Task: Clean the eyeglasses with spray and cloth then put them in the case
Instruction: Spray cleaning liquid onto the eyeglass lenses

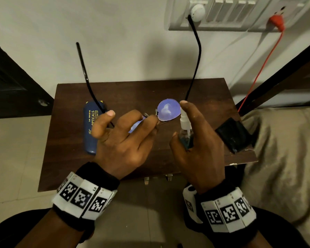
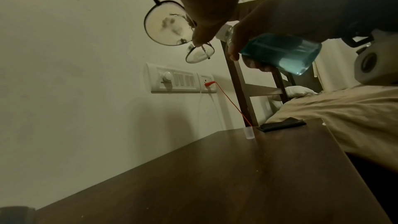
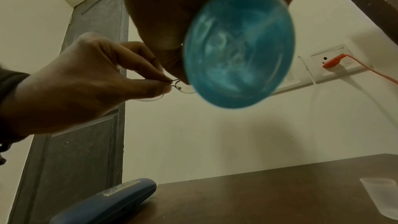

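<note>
My left hand (image 1: 125, 129) pinches the bridge of the black-rimmed eyeglasses (image 1: 168, 109) and holds them above the table with their arms pointing away from me. In the left wrist view the nearer lens (image 2: 165, 25) carries wet smears. My right hand (image 1: 195, 140) grips a small clear spray bottle (image 1: 185, 129) of blue liquid just right of the glasses, index finger on top of its white pump. The bottle's round blue base (image 3: 239, 47) fills the right wrist view. A blue eyeglass case (image 1: 92, 127) lies shut on the table at the left. A folded black cloth (image 1: 234, 135) lies at the right edge.
The small dark wooden table (image 1: 132, 92) stands against a white wall. The bottle's clear cap (image 2: 249, 132) stands upright near the cloth. A switchboard (image 1: 222, 13) with an orange plug and cable is on the wall. A bed with beige sheets (image 1: 284, 158) is at the right, a dark door (image 1: 11, 83) at the left.
</note>
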`<move>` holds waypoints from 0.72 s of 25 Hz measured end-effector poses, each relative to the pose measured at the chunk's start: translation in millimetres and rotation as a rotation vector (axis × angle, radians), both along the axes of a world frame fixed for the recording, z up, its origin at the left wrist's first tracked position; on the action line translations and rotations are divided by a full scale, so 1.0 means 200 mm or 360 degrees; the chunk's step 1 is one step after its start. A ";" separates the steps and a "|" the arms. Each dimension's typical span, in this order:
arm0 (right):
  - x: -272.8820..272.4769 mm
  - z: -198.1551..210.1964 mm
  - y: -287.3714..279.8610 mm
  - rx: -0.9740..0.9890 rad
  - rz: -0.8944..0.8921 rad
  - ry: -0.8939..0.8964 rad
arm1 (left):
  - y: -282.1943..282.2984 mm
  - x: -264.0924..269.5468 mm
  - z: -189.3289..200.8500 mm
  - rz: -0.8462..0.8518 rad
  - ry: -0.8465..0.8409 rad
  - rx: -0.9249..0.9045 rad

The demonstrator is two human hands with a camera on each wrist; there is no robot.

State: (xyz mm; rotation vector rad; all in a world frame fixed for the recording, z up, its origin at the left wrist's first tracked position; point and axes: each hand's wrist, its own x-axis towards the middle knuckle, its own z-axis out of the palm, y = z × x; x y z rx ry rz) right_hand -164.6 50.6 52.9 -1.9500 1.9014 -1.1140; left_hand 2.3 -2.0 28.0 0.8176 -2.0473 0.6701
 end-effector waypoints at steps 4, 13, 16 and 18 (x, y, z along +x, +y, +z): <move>0.00 -0.01 -0.01 0.0040 -0.0025 -0.0001 | 0.00 0.01 0.00 0.0010 -0.0042 0.0052; 0.01 -0.02 -0.02 0.0037 -0.0084 -0.0017 | -0.02 0.03 0.05 0.0105 -0.0044 0.0054; 0.02 -0.03 -0.02 0.0008 -0.0095 -0.0007 | -0.02 0.03 0.05 0.0156 -0.0032 0.0085; 0.02 -0.03 -0.01 0.0006 -0.0085 0.0024 | -0.02 0.02 0.05 0.0172 -0.0028 0.0114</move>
